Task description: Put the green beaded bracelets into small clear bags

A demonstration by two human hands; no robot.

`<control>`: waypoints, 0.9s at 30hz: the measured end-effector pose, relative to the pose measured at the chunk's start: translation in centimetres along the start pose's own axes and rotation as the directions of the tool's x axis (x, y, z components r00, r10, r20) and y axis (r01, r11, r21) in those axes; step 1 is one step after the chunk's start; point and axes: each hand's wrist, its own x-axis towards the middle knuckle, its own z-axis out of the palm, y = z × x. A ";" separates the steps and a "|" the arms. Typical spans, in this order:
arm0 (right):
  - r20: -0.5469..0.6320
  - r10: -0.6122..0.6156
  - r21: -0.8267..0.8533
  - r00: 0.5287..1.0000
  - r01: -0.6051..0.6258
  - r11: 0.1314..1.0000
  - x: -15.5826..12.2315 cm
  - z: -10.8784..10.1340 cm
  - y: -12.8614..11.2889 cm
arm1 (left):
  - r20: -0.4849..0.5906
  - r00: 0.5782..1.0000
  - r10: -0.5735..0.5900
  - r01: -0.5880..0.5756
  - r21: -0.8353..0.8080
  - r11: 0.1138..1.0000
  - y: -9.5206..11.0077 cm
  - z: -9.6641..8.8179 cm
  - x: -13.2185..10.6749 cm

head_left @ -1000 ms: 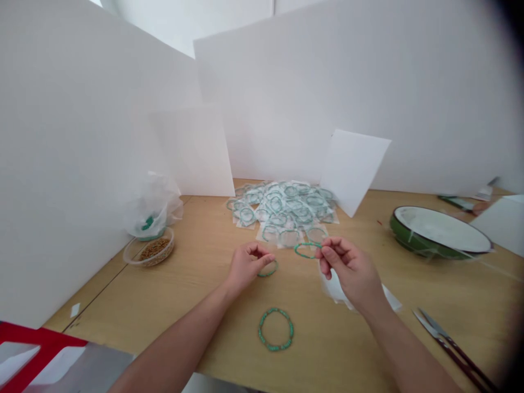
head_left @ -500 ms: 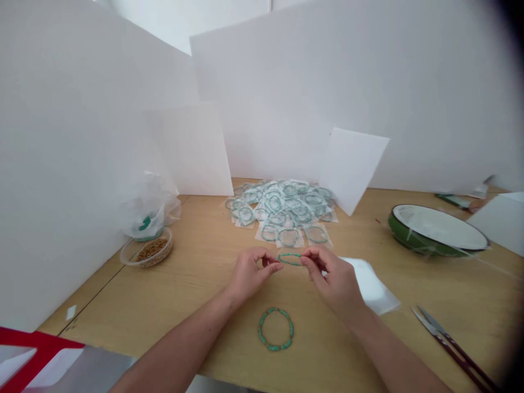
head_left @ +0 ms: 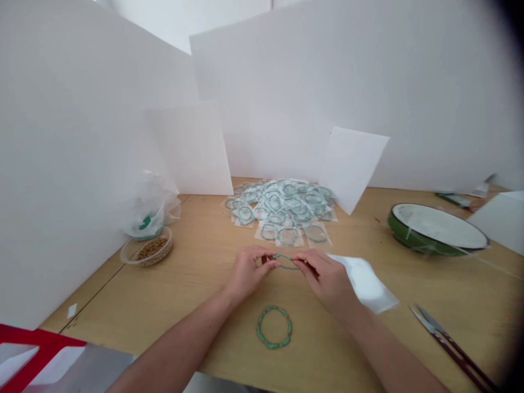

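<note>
Between my two hands, a little above the tabletop, is a green beaded bracelet (head_left: 285, 257). The thumb and fingers of my left hand (head_left: 254, 270) pinch its left side. My right hand (head_left: 321, 273) pinches its right side, covering part of the beads. Nearer to me, a second green beaded bracelet (head_left: 274, 327) with some brownish beads lies flat as a ring on the table. A stack of clear plastic bags (head_left: 364, 281) lies beside my right hand, partly under it.
Beyond my hands is a pile of bagged bracelets (head_left: 286, 204). On the left stand a tub of brown beads (head_left: 153, 248) and a plastic bag with green beads (head_left: 147, 218). Scissors (head_left: 444, 338) lie at the right, below a green enamel basin (head_left: 436, 232). White boards (head_left: 352, 169) stand behind.
My right hand has shifted slightly left, toward my left hand, and the held bracelet has turned a little between the fingers. The bracelet on the table stays put.
</note>
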 end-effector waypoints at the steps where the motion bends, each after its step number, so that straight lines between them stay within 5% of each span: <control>1: -0.005 0.004 0.015 1.000 -0.004 1.000 0.1 -0.1 -0.1 | -0.006 1.000 -0.023 0.023 -0.024 0.999 0.0 0.1 0.0; 7: -0.133 0.035 0.000 0.991 -0.035 0.999 0.3 -0.6 -0.4 | -0.001 0.988 -0.153 0.149 -0.226 0.963 0.2 0.0 0.3; 13: -0.125 -0.005 -0.029 0.992 0.001 1.000 0.1 -0.1 -0.2 | 0.040 0.983 -0.182 0.184 -0.352 0.918 0.6 -0.2 0.4; 27: -0.102 -0.072 -0.060 0.992 0.066 0.996 -0.2 0.5 0.1 | 0.131 0.978 -0.161 0.198 -0.363 0.911 0.5 0.2 0.2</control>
